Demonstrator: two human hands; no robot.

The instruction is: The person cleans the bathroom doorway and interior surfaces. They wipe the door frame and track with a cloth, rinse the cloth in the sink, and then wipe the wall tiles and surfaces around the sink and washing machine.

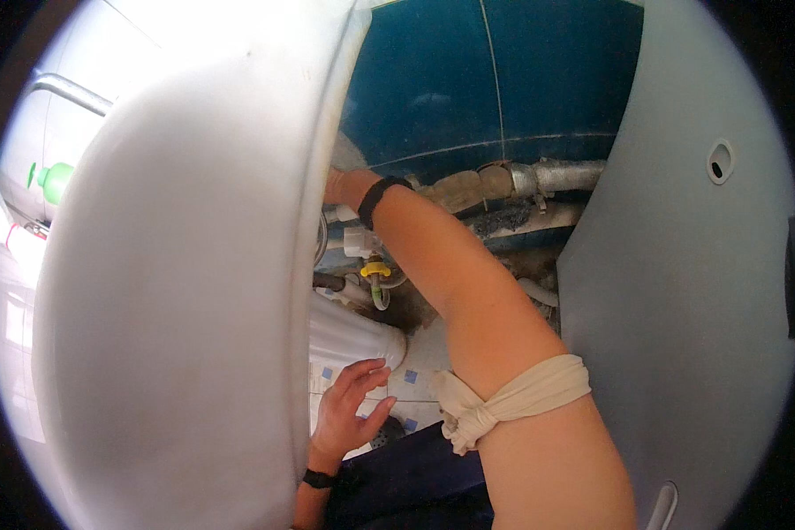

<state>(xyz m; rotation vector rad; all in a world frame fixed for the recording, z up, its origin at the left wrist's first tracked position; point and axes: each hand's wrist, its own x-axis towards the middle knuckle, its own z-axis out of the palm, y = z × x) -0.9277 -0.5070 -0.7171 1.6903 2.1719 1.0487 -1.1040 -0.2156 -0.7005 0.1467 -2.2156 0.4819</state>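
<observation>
My right arm reaches up and across into the gap behind a large white washbasin [177, 291]. My right hand [348, 187] is at the basin's back edge, beside the wall pipes; its fingers are hidden behind the rim. Below the wrist are a white fitting [359, 241] and a small valve with a yellow handle [375, 268], with a thin bent tube under it. Lower down, my left hand [353, 411] hangs open beside the basin with fingers apart, holding nothing. Near its fingertips stands the white pedestal [353, 334].
Old pipes [539, 179], partly wrapped in silvery material, run along the dark blue tiled wall [433, 79]. A grey panel [680, 291] with an oval hole bounds the right side. A green bottle [57, 183] stands beyond the basin at left. Patterned tiles [424, 413] cover the floor.
</observation>
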